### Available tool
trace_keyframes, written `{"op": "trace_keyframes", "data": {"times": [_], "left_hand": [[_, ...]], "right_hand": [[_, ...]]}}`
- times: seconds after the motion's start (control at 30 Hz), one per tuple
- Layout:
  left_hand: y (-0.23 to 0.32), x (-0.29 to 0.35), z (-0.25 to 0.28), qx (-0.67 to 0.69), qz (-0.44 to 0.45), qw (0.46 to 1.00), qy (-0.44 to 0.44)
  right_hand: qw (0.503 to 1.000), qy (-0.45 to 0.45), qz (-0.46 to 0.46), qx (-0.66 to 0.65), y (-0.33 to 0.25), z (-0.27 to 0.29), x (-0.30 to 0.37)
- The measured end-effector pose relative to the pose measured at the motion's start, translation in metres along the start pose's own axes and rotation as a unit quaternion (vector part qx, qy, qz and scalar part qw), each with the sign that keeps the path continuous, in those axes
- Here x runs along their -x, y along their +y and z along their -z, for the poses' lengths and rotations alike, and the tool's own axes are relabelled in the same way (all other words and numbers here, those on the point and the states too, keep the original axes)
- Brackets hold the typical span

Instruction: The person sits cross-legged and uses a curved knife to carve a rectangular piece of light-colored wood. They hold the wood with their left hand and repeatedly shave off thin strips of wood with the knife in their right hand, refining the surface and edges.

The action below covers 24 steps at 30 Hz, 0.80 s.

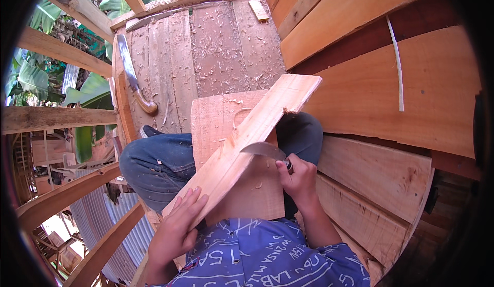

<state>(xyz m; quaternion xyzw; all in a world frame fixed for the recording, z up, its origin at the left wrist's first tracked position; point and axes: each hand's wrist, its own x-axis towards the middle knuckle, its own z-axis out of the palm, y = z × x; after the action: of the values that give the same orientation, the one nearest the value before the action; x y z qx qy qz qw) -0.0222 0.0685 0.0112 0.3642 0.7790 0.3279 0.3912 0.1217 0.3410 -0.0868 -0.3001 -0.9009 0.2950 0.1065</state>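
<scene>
A long narrow wooden plank (239,143) slants across my lap from lower left to upper right, over a wider flat board (216,113). My left hand (181,225) rests on the plank's near end, thumb at one edge and fingers over its top. In my right hand (298,176) is a knife (263,149) with a short curved blade, its fist closed round the handle. The blade's tip lies at the plank's right edge, near the middle. A notch shows on that edge farther up. One curled shaving (240,117) sits on the wider board.
A machete (128,68) with a wooden handle lies on the plank floor at the left, among scattered shavings. A small wood offcut (258,10) lies at the back. Wooden rails (62,119) border the left side; a board wall (381,76) with a thin stick (396,63) stands right.
</scene>
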Motion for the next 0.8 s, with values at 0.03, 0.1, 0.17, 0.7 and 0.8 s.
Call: {"op": "trace_keyframes", "data": {"times": [0.03,0.1,0.17,0.7,0.8], "left_hand": [[0.0,0.0,0.0,0.0,-0.002,1.0,0.002],[-0.002,0.001,0.0,0.003,-0.002,1.0,0.005],[-0.004,0.002,0.0,0.009,0.002,1.0,0.007],[-0.01,-0.001,0.007,0.063,0.001,0.998,0.011],[-0.01,-0.001,0.008,0.06,-0.002,0.998,0.014]], "right_hand": [[0.999,0.009,-0.033,-0.001,0.004,0.0,-0.003],[0.995,0.027,-0.098,-0.004,0.02,0.004,-0.013],[0.991,0.041,-0.128,0.009,0.036,0.015,-0.022],[0.999,-0.004,0.022,0.032,-0.001,-0.006,-0.022],[0.998,0.027,0.037,0.037,0.002,-0.009,-0.027]]}}
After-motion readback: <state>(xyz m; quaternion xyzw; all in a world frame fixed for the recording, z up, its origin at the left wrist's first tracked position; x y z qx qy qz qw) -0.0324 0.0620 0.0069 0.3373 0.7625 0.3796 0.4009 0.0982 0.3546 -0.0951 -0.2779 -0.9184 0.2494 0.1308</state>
